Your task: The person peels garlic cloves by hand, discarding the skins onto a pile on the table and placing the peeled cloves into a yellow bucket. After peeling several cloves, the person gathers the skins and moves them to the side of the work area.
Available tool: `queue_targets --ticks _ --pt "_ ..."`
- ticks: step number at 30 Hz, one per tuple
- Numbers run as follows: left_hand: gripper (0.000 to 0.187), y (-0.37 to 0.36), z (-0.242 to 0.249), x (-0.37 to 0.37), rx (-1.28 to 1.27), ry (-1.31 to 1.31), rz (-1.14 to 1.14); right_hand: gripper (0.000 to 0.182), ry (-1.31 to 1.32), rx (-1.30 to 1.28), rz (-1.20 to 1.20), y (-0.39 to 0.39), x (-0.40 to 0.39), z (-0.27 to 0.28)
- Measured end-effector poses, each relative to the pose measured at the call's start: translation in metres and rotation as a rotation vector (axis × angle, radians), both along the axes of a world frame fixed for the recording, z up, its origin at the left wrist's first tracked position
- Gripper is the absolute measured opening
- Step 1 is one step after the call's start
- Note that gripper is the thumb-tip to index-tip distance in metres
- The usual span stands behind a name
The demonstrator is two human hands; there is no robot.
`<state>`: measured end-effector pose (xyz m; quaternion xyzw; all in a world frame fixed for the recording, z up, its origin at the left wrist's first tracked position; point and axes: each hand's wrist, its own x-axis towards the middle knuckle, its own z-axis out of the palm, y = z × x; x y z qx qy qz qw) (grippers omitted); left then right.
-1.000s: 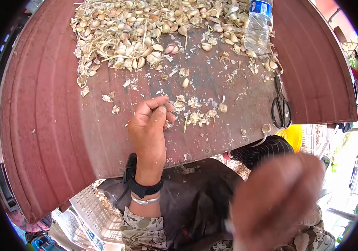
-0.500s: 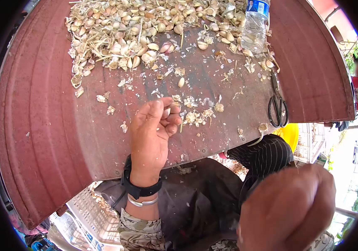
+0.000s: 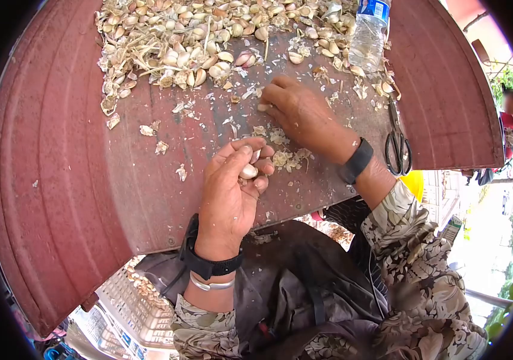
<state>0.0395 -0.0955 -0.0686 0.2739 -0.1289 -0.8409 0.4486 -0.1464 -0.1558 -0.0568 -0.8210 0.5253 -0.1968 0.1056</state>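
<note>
Head view: left hand (image 3: 232, 186) curls its fingers around a garlic clove (image 3: 248, 171) just above the red surface (image 3: 76, 180). Right hand (image 3: 298, 114) lies further out, fingertips pinching a loose clove (image 3: 264, 107) on the surface near the garlic pile (image 3: 196, 36); scissors (image 3: 398, 141) lie to its right.

The left hand (image 3: 232, 186) was held palm-up with fingers curled, while the right hand (image 3: 301, 114) was stretched forward, palm down.

Black scissors (image 3: 398, 144) near the tray's right edge, clear water bottle (image 3: 368, 33) standing beyond, yellow object (image 3: 417, 182) below
</note>
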Motion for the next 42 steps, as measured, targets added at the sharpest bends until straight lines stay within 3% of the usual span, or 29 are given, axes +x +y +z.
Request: queue_targets --ticks 4,6,7,9,11,13,14,17,19,23,26,28,32,36,38,42 --pt "0.021 -0.001 -0.001 0.002 -0.013 -0.004 0.035 0.014 -0.159 0.059 -0.038 0.004 0.000 0.005" --pt "0.022 0.001 0.002 0.001 -0.023 -0.028 0.060 0.020 -0.600 0.559 -0.241 0.020 0.004 0.024" --pt "0.026 0.002 0.008 0.000 0.041 -0.053 0.092 0.020 -0.602 0.554 -0.245 0.028 0.007 0.025" --pt "0.029 0.000 0.010 -0.004 0.094 -0.068 0.111 0.024 -0.448 0.101 0.084 0.038 0.010 0.028" --pt "0.036 0.000 0.005 -0.003 0.099 0.052 0.116 0.020 -0.432 0.074 0.025 0.034 0.002 0.033" --pt "0.029 -0.002 0.004 -0.002 0.091 0.010 0.101 0.014 -0.418 0.043 -0.063 0.023 -0.007 0.036" --pt "0.025 -0.003 -0.002 0.001 0.031 0.066 0.066 0.015 -0.291 -0.164 -0.118 0.005 -0.019 0.028" --pt "0.021 -0.002 0.002 -0.001 0.007 0.098 0.054 0.018 -0.136 -0.137 -0.252 -0.037 -0.049 0.017" --pt "0.020 -0.002 0.004 -0.004 0.021 -0.017 0.067 0.017 0.011 -0.229 -0.362 -0.054 -0.059 -0.002" --pt "0.020 -0.003 0.005 -0.005 0.025 -0.103 0.061 0.017 0.076 -0.192 -0.369 -0.056 -0.050 -0.006" --pt "0.023 -0.003 0.004 -0.007 -0.068 -0.181 0.110 0.015 -0.147 -0.029 -0.146 -0.033 -0.033 0.006" --pt "0.028 -0.002 0.009 -0.013 -0.184 -0.435 0.233 0.013 -0.213 -0.026 -0.046 -0.007 -0.015 0.017" --pt "0.028 -0.001 0.008 -0.019 -0.226 -0.463 0.209 0.012 -0.291 -0.032 0.145 0.039 0.011 0.032" --pt "0.023 -0.002 0.006 -0.014 -0.263 -0.252 0.132 0.011 -0.343 0.004 0.081 0.056 0.015 0.035" --pt "0.023 -0.002 0.009 -0.015 -0.215 -0.139 0.114 0.012 -0.703 0.322 -0.172 0.065 0.015 0.038" --pt "0.025 0.003 0.019 -0.016 -0.223 -0.121 0.096 0.014 -0.882 0.454 -0.200 0.073 0.011 0.036"
